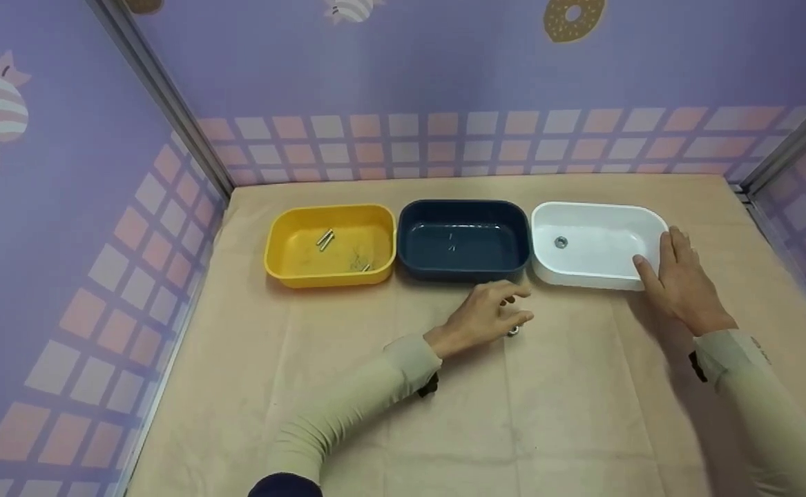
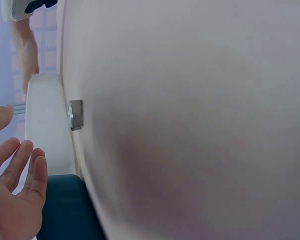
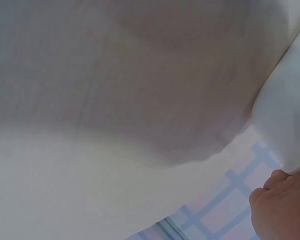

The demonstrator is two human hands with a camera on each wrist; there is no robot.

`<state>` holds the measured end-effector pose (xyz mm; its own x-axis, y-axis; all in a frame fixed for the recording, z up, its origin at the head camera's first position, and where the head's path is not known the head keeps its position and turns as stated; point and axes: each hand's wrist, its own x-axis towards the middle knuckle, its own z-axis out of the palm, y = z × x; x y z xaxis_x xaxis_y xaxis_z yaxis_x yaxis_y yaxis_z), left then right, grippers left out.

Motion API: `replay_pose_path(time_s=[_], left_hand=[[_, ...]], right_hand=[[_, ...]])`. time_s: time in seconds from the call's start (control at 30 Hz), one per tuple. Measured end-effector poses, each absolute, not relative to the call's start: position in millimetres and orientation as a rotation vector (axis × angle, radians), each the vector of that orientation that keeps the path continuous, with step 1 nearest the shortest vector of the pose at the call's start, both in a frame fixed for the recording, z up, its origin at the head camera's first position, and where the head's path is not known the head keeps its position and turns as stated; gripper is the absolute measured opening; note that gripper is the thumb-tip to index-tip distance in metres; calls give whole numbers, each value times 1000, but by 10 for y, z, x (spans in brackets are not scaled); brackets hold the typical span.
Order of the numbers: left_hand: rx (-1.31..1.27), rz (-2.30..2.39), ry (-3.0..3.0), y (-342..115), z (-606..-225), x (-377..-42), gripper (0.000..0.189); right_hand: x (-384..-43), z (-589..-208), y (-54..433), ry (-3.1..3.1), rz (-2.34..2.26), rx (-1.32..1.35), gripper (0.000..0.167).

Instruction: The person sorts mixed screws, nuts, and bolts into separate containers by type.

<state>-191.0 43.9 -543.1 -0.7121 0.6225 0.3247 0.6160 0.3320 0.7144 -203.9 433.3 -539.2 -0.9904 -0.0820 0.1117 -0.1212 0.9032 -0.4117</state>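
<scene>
My left hand [image 1: 482,317] reaches over the cloth in front of the dark blue bin, thumb and fingers apart with nothing between them. Just under its thumb, a metal hex nut [image 1: 513,331] lies on the cloth; the left wrist view shows this nut [image 2: 76,115] in front of the white bin [image 2: 47,125]. My right hand [image 1: 686,283] rests with straight fingers against the right end of the white bin [image 1: 586,279], thumb at its front corner. Another nut [image 1: 561,242] lies inside that bin. In the right wrist view, part of the right hand [image 3: 282,210] shows beside the bin's wall.
A dark blue bin [image 1: 463,275] with tiny thin pieces stands in the middle of the row. Left of it, a yellow bin [image 1: 330,281] holds several screws [image 1: 325,239] and fine thin pieces. Patterned walls [image 1: 403,76] enclose the cloth-covered table [image 1: 444,428] behind and at both sides.
</scene>
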Motion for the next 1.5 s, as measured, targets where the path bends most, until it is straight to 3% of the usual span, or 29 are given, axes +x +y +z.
replay_pose_path(time_s=[0.43,0.77,1.5], left_hand=[[1050,1310,2490,293,-5547,-1867,38],[963,1201,2498,264,-5617,-1881,22],[1010,1102,2543,264,-5648,-1919,24]], right_hand=[[-2038,-5390,4342,-2993,657,163,90],[-2035,-5402,4334,-3003,669,152,91],[-2064,-5369,4319,-3024,671,139,92]])
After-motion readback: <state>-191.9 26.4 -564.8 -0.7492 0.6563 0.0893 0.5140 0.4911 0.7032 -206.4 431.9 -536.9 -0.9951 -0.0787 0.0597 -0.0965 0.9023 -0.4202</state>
